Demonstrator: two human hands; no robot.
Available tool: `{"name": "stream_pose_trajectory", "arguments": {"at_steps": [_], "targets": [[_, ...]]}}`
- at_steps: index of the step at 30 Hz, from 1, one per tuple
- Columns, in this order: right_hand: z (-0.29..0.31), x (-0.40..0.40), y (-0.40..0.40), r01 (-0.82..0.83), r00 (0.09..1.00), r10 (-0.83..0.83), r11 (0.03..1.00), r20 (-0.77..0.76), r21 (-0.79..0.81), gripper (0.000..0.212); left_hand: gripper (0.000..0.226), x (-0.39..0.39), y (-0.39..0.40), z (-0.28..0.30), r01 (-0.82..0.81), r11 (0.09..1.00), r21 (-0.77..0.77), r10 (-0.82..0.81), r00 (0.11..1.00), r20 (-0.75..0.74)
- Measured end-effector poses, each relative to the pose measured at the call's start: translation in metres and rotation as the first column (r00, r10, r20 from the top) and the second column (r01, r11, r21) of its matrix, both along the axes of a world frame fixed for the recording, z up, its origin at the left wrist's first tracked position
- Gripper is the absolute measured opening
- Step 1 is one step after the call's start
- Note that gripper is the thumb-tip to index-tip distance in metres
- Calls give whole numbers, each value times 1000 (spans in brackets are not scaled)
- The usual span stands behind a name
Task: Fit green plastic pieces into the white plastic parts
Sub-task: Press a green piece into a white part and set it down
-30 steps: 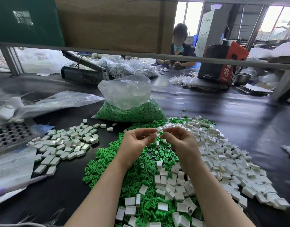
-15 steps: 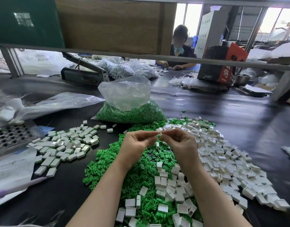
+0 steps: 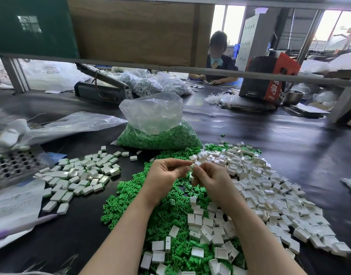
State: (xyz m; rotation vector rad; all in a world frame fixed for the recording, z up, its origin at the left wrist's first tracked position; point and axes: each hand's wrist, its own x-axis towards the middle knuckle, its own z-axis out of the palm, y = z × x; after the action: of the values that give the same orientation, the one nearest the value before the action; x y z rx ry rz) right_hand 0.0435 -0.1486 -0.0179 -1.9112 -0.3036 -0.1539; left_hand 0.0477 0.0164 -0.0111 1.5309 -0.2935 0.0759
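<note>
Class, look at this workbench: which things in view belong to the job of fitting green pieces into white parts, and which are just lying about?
Belongs to the job:
left hand
right hand
white part pinched between them
loose green pieces
pile of empty white parts
bag of green pieces
pile of fitted parts

Lying about:
red carton
steel bowl
perforated tray

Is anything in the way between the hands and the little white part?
Nothing visible is. The left hand and right hand meet above the green pieces, both pinching the same small white part at their fingertips. Whether a green piece is already inside is too small to tell.
</note>
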Motion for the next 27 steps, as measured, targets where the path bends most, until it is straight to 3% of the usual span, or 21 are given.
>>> {"name": "stream_pose_trajectory", "arguments": {"at_steps": [2,5,8,11,16,27], "targets": [[-1,0,1,-41,999,39,998,-27,-50,24,16,2,1,-1,5,999,39,-5,1000,12],[1,-1,2,-70,997,72,997,-39,42,28,4,5,3,-2,47,996,72,-44,998,-44],[1,-1,3,-103,992,110,989,-62,106,27,19,5,1,-4,144,965,220,-125,987,-97],[0,-2,3,-141,982,156,981,-108,135,27,27,2,1,-4,189,953,238,-168,980,-109],[2,-4,4,-172,962,188,980,-197,99,28,25,0,5,-4,226,931,288,-193,972,-137],[4,-7,-3,-231,957,220,972,-190,-35,24,22,-1,8,-6,261,898,353,-222,964,-148]]}}
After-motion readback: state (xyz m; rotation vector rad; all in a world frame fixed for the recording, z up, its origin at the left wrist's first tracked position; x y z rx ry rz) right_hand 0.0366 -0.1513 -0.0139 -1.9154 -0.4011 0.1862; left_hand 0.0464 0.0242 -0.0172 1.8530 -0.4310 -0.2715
